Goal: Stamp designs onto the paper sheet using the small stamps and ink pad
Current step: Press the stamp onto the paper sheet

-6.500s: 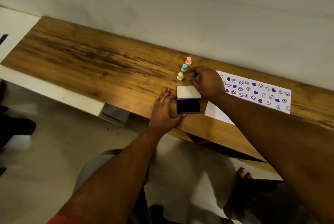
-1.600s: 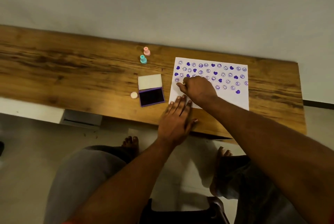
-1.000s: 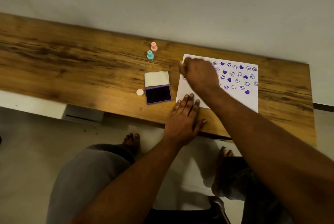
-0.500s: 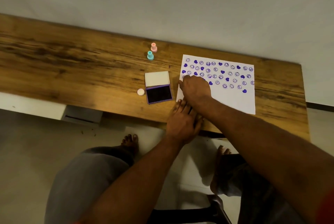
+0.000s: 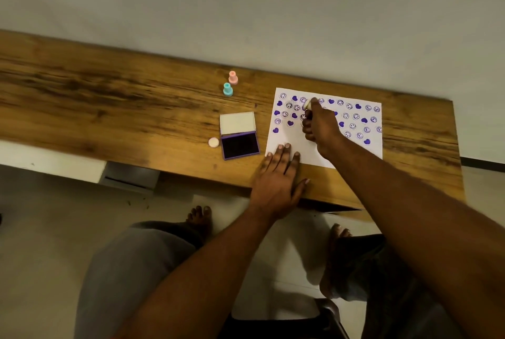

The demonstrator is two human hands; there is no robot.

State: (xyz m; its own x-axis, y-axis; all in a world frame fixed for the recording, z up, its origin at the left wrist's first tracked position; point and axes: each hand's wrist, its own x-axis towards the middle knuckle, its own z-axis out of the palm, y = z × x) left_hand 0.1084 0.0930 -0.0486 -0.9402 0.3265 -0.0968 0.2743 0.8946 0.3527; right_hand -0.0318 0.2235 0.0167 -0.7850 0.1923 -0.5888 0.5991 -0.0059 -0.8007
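A white paper sheet (image 5: 352, 147) covered with purple smiley and heart prints lies on the wooden table (image 5: 109, 109). My right hand (image 5: 321, 125) is over the sheet's left part, fingers closed on a small cream stamp (image 5: 307, 105) held tilted above the paper. My left hand (image 5: 278, 177) lies flat, fingers spread, on the sheet's near left corner and the table edge. The open purple ink pad (image 5: 240, 144) with its white lid sits left of the sheet. A pink stamp (image 5: 233, 78) and a teal stamp (image 5: 227, 89) stand behind the pad.
A small round cream cap (image 5: 213, 142) lies just left of the ink pad. A pale wall runs right behind the table. Below the table's near edge are my knees, bare feet and a light floor. A white surface adjoins the table at lower left.
My right hand with the stamp has moved from the sheet's lower left up toward its top rows. My left hand stays pressed on the near corner.
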